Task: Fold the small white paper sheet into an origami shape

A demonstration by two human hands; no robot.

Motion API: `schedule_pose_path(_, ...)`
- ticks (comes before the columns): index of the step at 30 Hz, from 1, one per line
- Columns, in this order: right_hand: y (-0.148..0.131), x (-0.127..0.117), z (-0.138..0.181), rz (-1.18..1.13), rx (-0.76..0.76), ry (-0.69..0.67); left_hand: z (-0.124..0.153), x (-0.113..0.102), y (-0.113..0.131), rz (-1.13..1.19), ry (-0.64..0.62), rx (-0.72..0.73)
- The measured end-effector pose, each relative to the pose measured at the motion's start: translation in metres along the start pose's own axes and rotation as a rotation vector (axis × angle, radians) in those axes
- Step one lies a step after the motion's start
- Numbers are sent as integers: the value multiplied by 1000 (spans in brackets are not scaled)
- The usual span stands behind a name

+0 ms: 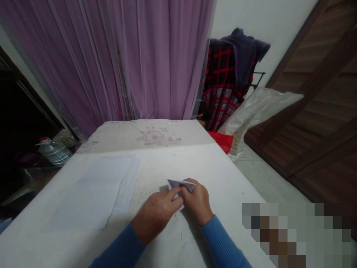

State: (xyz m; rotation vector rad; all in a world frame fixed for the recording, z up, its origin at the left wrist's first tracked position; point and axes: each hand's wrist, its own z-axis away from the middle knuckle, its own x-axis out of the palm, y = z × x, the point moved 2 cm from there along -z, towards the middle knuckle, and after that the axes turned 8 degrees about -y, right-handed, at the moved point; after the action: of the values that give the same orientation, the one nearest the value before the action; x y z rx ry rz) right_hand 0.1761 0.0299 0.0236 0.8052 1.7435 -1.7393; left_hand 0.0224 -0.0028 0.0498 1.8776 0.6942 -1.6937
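White folded paper [181, 185], white sheets [95, 193] and a white tabletop [212, 167] flecked with dark specks — set against ribbed blue sleeves [122, 249]. Beyond: a pale cloth [156, 136] printed with faded pink flowers, purple curtains [125, 56] under sheer netting, a red-and-black checked blanket [223, 85], a dark navy garment [245, 48], a bright red bag [223, 140] — and a brown wooden door [320, 111].

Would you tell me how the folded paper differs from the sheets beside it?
The folded paper is small and creased to a point; the sheets are large and flat. The left hand and right hand hold the folded paper; the sheets lie untouched. Both are white.
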Motion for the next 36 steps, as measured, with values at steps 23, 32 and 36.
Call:
schedule_pose_path(23, 26, -11, -11, -612, 325, -321, 7, 30, -7, 34, 40, -254)
schedule_pose_path(32, 24, -26, -1, -777, -62, -536, 2, 11, -23, 520, 218, -339)
schedule_pose_path(36, 21, -16, -2, -885, -53, -529, 2, 6, -26, 803, 181, -379)
